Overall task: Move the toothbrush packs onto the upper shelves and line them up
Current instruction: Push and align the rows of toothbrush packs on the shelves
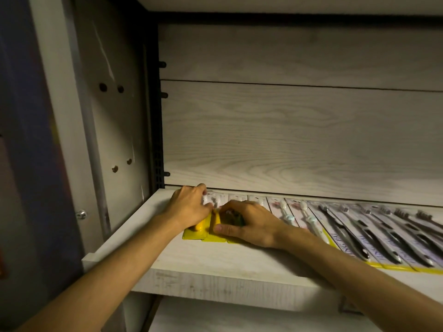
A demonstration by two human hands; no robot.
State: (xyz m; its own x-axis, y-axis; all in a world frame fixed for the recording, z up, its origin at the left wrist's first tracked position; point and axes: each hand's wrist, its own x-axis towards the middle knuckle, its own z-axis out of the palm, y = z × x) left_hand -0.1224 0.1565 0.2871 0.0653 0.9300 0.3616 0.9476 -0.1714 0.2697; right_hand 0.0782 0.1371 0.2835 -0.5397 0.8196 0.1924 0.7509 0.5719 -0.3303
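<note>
A row of toothbrush packs lies flat on the pale wooden shelf (206, 264), running from left to right. At the left end are yellow-backed packs (195, 232) with yellow brush handles. My left hand (189, 207) rests on the leftmost yellow pack, fingers curled over its top end. My right hand (247, 221) presses down on the neighbouring yellow pack (214, 236), thumb along its lower part. To the right lie packs with white brushes (287, 215), then several packs with black brushes (354, 233).
The shelf's left side wall (115, 130) has peg holes and a screw. A wood-grain back panel (287, 140) rises behind the packs. Another shelf board (239, 2) sits overhead, and a lower shelf (239, 319) shows below.
</note>
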